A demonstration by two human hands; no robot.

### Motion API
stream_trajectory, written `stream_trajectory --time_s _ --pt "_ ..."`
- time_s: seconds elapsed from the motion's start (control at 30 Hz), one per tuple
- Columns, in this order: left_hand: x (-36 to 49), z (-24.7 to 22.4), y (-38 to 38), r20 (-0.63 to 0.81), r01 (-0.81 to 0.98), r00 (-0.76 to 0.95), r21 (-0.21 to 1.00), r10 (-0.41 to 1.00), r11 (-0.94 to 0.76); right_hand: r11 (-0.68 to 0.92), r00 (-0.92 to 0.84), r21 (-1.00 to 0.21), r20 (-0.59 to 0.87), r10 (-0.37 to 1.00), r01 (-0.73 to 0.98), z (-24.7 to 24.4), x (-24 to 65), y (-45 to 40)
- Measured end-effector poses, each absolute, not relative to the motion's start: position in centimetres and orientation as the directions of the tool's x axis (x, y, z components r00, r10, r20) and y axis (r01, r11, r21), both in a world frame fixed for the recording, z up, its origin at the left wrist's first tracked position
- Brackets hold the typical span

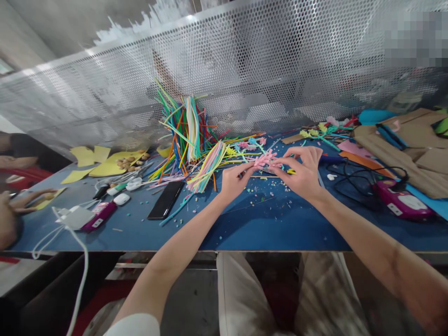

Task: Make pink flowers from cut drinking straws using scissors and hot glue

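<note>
Between my two hands is a pink pipe-cleaner flower (266, 160), held just above the blue table. My left hand (235, 181) pinches its left side with thumb and forefinger. On the right side, the fingers of my right hand (301, 171) are closed on its petals. Just behind lie finished-looking pipe-cleaner flowers (252, 142) in blue and pink on green stems. To the left is a bundle of pastel pipe cleaners (209, 166). Small coloured fluff clippings (271, 190) are scattered beneath my hands.
A large heap of pipe cleaners (182, 133) leans by the perforated metal panel (266, 60). A black phone (165, 200) lies left. Purple power strips (402, 199) with cables and brown cardboard (416, 140) are right. Another person's hand (33, 201) is at far left.
</note>
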State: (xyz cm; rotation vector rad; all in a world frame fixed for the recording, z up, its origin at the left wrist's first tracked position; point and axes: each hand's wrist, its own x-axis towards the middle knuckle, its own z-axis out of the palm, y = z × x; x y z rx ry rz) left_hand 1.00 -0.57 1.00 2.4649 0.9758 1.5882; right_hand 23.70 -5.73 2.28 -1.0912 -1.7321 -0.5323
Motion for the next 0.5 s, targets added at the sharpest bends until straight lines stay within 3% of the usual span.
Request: stream_trajectory --time_s 0.27,0.5 --pt "0.93 0.85 -0.38 0.821 0.483 0.274 0.332 0.5 -0.81 0.515 -0.114 -0.144 0.892 0.437 0.845 2.49 23.54 -5.82" --pt "0.87 0.91 -0.42 0.84 0.478 0.295 0.282 0.455 -0.832 0.488 -0.162 -0.084 0.883 0.44 0.869 2.29 23.83 -5.97"
